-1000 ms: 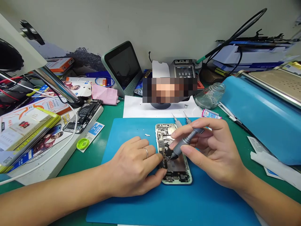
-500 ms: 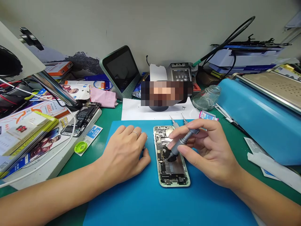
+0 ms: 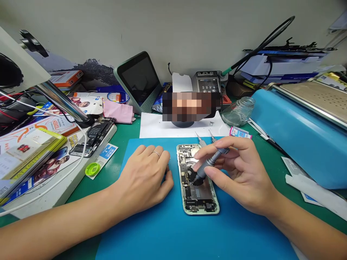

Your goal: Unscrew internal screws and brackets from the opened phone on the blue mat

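Observation:
An opened phone (image 3: 199,196) lies on a blue mat (image 3: 151,231), its circuit board and inner parts exposed. My right hand (image 3: 240,173) pinches a grey precision screwdriver (image 3: 206,169) between thumb and fingers. The screwdriver is tilted, its tip down at the board near the middle of the phone; exact contact is too small to make out. Just left of the phone, my left hand (image 3: 148,173) rests curled on the mat, a ring on one finger. A sliver of something dark shows by its thumb and index finger, mostly hidden.
Two more screwdrivers (image 3: 200,139) lie beyond the phone. Behind them are a white sheet (image 3: 151,126), a glass jar (image 3: 238,112) and a tablet-like screen (image 3: 141,81). At left, another opened phone (image 3: 94,139) sits on a cluttered box; a blue-sided machine (image 3: 292,141) stands at right.
Both hands, the screwdriver and the phone hold almost the same positions. The whole view has shifted very slightly.

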Available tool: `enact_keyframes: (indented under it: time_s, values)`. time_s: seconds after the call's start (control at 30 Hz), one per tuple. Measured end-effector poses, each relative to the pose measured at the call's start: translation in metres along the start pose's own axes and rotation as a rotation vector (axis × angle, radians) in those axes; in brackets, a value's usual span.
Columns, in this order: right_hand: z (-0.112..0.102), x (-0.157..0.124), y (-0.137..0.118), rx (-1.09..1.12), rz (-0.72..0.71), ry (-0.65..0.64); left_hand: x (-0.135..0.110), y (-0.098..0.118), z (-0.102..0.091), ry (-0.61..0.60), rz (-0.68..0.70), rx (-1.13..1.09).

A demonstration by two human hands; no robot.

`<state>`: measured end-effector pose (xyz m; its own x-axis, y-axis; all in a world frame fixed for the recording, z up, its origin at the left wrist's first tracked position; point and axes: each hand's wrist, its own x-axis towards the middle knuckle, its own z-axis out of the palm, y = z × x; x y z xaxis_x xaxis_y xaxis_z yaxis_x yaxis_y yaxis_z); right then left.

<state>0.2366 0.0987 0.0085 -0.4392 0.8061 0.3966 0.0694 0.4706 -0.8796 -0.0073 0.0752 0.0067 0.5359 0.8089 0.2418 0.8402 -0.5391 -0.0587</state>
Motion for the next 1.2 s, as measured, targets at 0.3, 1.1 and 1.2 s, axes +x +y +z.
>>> enact_keyframes:
  time_s: [0.3, 1.1, 1.2]
  values:
    - [-0.0004, -0.0004, 0.0004, -0.024, -0.008, -0.003, -0.0001, -0.0011, 0.002, 0.054, 0.065, -0.012]
    - [0.0001, 0.0021, -0.0007, -0.012, 0.005, 0.003, -0.0036, 0.0027, 0.0024, 0.036, 0.14, -0.192]
    - [0.0001, 0.0019, 0.0, -0.012, 0.002, 0.009, -0.0033, 0.0028, 0.004, 0.021, 0.164, -0.192]
